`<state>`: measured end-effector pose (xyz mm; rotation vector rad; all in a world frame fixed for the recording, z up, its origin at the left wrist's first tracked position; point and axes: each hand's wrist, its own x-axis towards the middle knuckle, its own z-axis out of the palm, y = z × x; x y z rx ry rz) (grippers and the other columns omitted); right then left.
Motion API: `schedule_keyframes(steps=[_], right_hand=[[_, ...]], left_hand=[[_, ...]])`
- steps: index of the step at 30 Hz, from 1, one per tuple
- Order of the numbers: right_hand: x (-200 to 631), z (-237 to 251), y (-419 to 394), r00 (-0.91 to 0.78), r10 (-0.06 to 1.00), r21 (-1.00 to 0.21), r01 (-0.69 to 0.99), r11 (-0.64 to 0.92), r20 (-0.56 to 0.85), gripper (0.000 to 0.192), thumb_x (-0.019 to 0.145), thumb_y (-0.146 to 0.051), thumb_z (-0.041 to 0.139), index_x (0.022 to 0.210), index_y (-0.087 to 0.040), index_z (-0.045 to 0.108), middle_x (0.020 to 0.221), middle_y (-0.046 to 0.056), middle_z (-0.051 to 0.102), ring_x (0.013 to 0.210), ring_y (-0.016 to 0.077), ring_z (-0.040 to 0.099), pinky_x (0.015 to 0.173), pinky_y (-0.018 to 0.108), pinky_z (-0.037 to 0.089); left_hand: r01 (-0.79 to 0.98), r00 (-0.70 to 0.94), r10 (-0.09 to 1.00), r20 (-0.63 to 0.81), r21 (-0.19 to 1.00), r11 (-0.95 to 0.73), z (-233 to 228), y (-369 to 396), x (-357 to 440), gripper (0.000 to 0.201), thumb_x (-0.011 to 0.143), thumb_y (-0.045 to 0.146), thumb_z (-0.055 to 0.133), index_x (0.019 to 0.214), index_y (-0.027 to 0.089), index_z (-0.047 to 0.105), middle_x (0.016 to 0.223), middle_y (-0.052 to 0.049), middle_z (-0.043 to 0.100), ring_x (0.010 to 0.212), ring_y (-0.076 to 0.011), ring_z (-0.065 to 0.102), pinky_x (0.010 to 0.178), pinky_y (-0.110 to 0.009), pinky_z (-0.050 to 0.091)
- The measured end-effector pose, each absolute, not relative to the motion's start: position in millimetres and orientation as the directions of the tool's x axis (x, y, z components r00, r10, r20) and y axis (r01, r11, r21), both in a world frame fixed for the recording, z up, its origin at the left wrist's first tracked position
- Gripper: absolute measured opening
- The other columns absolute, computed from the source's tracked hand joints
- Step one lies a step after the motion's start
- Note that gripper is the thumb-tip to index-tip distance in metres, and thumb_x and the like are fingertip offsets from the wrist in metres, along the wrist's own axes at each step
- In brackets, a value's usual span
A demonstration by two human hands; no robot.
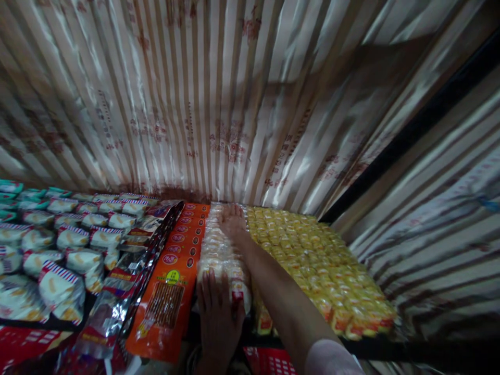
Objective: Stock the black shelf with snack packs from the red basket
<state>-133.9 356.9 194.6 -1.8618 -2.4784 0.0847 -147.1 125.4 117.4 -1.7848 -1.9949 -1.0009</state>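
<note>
Cellophane-wrapped snack packs (219,250), stacked in a row on a shelf (390,348) between orange packets (175,265) and yellow packs (316,260), steadied by spread hands: left (217,317) pressed flat at near end, right (233,221) at far end. Judged light, slippery, crushable; best gripped end to end.

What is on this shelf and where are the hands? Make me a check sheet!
Surface: dark shelf edge, crowded with snack packs.
Job's things: row of pale wrapped snack packs, running front to back.
Clutter: orange packets, shiny silver-red packets, white striped bags, yellow packs.
Grippers: left hand flat on the row's near end; right hand on its far end.
Cables: nothing seen.
Surroundings: glossy striped wall covering.
</note>
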Motion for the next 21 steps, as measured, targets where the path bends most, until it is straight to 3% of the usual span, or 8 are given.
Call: schedule_keyframes(steps=[6,10,15,21], right_hand=[[-119,191,350,-0.283,0.959,-0.075,0.957,0.281,-0.014,0.066,0.091,-0.047,0.017,0.141,-0.005,0.028,0.146,0.018,0.031,0.136,0.0283,0.022,0.109,0.042,0.013],[-123,193,348,-0.3,0.954,-0.068,0.952,0.299,-0.006,0.066,0.091,-0.049,0.017,0.142,-0.007,0.027,0.15,0.016,0.022,0.139,0.0285,0.015,0.11,0.043,0.009],[-143,195,357,-0.465,0.885,-0.096,0.882,0.461,-0.024,0.062,0.092,-0.048,0.015,0.144,-0.017,0.023,0.153,0.006,0.014,0.141,0.0222,0.004,0.111,0.042,0.006],[-160,189,360,-0.481,0.873,-0.133,0.873,0.47,-0.077,0.062,0.092,-0.044,0.019,0.141,-0.009,0.028,0.146,0.012,0.033,0.136,0.021,0.025,0.112,0.039,0.01]], left_hand=[[0.954,-0.191,0.746,0.637,0.3,-0.011,118,126,-147,0.072,0.079,0.043,0.057,0.141,0.016,0.03,0.15,-0.017,0.02,0.136,-0.0382,0.02,0.106,-0.057,0.028],[0.954,-0.195,0.754,0.627,0.301,-0.004,116,126,-147,0.072,0.079,0.044,0.057,0.141,0.017,0.03,0.15,-0.017,0.02,0.135,-0.0389,0.021,0.105,-0.058,0.029],[0.946,-0.219,0.752,0.622,0.323,0.009,112,126,-145,0.075,0.079,0.043,0.057,0.143,0.02,0.025,0.151,-0.016,0.017,0.135,-0.0392,0.021,0.105,-0.059,0.028],[0.95,-0.209,0.76,0.615,0.313,0.008,112,128,-146,0.079,0.079,0.043,0.057,0.145,0.023,0.018,0.153,-0.013,0.011,0.135,-0.0395,0.021,0.105,-0.058,0.029]])
